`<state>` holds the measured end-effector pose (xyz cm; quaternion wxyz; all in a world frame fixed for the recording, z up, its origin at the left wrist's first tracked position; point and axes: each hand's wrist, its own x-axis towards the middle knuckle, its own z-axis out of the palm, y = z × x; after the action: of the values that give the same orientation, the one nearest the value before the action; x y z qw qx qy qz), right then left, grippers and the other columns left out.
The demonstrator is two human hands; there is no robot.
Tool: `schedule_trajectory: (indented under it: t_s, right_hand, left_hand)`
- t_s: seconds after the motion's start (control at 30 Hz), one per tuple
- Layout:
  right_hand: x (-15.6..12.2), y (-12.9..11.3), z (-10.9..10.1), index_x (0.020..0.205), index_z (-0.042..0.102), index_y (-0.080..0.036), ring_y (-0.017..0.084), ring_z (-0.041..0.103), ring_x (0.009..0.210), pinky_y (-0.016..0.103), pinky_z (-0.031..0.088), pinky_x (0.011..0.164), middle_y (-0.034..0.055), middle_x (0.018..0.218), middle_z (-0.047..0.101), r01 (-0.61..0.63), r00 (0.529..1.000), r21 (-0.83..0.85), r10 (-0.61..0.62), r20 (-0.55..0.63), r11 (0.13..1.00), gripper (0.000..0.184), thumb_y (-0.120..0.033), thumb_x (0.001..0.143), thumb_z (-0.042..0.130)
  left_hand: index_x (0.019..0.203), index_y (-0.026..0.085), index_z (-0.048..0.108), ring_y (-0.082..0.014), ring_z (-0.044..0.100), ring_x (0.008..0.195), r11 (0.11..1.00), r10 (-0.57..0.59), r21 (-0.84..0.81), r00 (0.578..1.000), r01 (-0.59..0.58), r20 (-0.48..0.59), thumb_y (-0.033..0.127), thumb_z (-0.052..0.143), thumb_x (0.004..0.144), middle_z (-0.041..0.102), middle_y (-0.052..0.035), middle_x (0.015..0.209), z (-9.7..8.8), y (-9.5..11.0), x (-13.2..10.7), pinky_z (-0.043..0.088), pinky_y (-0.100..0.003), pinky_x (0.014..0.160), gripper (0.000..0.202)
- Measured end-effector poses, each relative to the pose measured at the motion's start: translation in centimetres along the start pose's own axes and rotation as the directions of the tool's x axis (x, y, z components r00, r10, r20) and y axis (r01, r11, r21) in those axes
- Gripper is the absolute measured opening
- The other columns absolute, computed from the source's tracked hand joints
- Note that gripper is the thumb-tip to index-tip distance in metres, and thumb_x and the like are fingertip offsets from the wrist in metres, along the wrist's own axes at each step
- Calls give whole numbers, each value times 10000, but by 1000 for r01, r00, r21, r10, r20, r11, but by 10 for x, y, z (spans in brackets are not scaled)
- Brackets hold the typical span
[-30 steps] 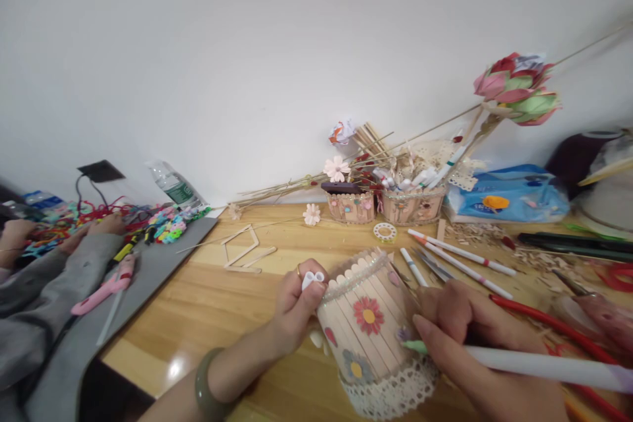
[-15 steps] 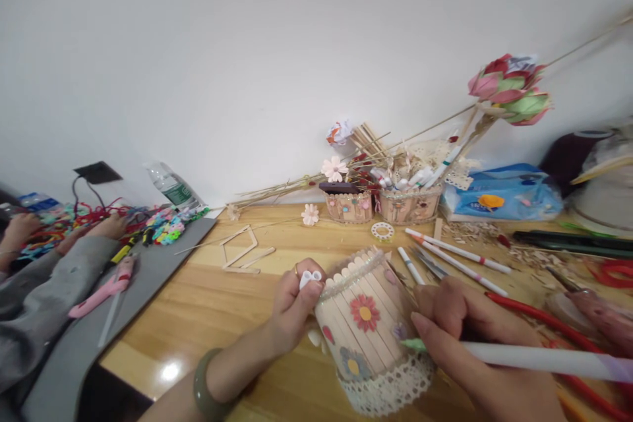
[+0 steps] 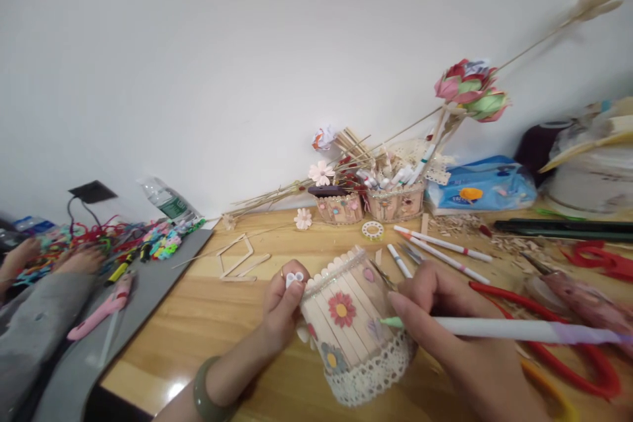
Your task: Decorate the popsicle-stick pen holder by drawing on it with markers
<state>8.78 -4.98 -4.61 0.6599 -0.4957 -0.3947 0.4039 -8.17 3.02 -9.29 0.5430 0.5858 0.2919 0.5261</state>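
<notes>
A cup made of wooden craft sticks [image 3: 349, 323], trimmed with white lace and stuck with paper flowers, stands tilted on the wooden table [image 3: 208, 316]. My left hand [image 3: 281, 306] grips its left side and also pinches a small white cap [image 3: 295, 279] at the rim. My right hand [image 3: 455, 336] is closed on a white marker pen [image 3: 499, 328]. The pen's green tip rests against the cup's right side near a purple flower.
Two decorated stick baskets [image 3: 368, 201] with pens and paper flowers stand by the wall. Loose pens [image 3: 445, 245], a tape roll [image 3: 372, 230], red scissors [image 3: 568, 356] and a blue tissue pack [image 3: 482, 186] lie right. Another person's grey sleeve [image 3: 30, 323] rests on a grey mat at left.
The view has shifted, so everything sits further left in frame. The cup has tilted a little and the pen tip has moved up its right side. Both hands keep their grips.
</notes>
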Motion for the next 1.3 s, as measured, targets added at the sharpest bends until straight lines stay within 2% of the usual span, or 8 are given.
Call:
schedule_trajectory:
  t_s: [0.13, 0.5, 0.73, 0.83, 0.93, 1.0, 1.17, 1.3]
  right_hand:
    - [0, 0, 0, 552, 352, -224, 89, 291, 456, 219, 206, 424, -76, 502, 352, 36, 999, -25, -36, 23, 999, 256, -262, 683, 568]
    - [1, 4, -3, 535, 299, -233, 104, 302, 478, 240, 233, 434, -67, 510, 353, 89, 993, -69, -83, 81, 994, 289, -228, 711, 528]
    - [2, 2, -4, 538, 307, -230, 100, 285, 469, 235, 221, 425, -71, 501, 340, 94, 994, -141, -86, 63, 986, 281, -249, 719, 522]
    - [3, 3, -6, 540, 307, -231, 101, 304, 476, 232, 250, 430, -63, 512, 355, 95, 990, -120, -82, 113, 988, 284, -232, 718, 529]
    - [4, 6, -7, 530, 306, -227, 99, 297, 476, 231, 231, 432, -66, 505, 339, 80, 988, -66, -71, 136, 995, 298, -206, 701, 550]
    - [5, 9, -7, 518, 312, -224, 98, 286, 475, 235, 209, 436, -67, 497, 330, 47, 993, 12, -48, 111, 999, 304, -198, 687, 562]
    - [12, 12, -11, 504, 348, -217, 100, 274, 453, 232, 201, 416, -68, 465, 345, -9, 998, 271, -10, 70, 963, 306, -221, 693, 589]
    - [18, 6, -19, 502, 363, -214, 102, 270, 451, 234, 199, 410, -66, 460, 350, 39, 999, 290, -39, -6, 956, 334, -241, 717, 618]
  left_hand:
    - [604, 176, 430, -61, 257, 418, 998, 68, 13, 998, -68, -18, 426, 557, 766, 319, 61, 503, 0, 0, 0, 241, -172, 384, 323]
    - [621, 190, 427, -69, 280, 388, 1000, -24, -3, 999, 24, -34, 470, 562, 747, 321, 68, 453, 4, 2, -2, 245, -191, 387, 336]
    - [622, 182, 434, -59, 270, 386, 1000, 7, -9, 999, -7, -38, 436, 563, 757, 324, 69, 479, 2, 0, -1, 246, -176, 373, 316]
    - [623, 181, 430, -53, 247, 369, 1000, 0, -21, 1000, -1, -26, 432, 553, 765, 309, 73, 476, 3, 0, -1, 227, -172, 354, 314]
    - [625, 185, 421, -53, 246, 365, 999, -9, -32, 1000, 8, -10, 431, 550, 768, 306, 75, 469, 4, 2, -1, 227, -172, 357, 312]
    - [627, 189, 413, -54, 248, 362, 1000, -4, -10, 1000, 4, -6, 440, 538, 773, 303, 75, 467, 4, 1, -1, 226, -174, 357, 317]
    - [655, 191, 423, -55, 243, 354, 987, 32, 159, 999, -30, -10, 474, 464, 810, 301, 76, 481, -2, -4, -1, 214, -176, 344, 325]
    - [713, 188, 475, -65, 305, 384, 955, 107, 274, 994, -109, 23, 417, 446, 844, 389, 63, 518, -12, 0, 6, 255, -175, 365, 265]
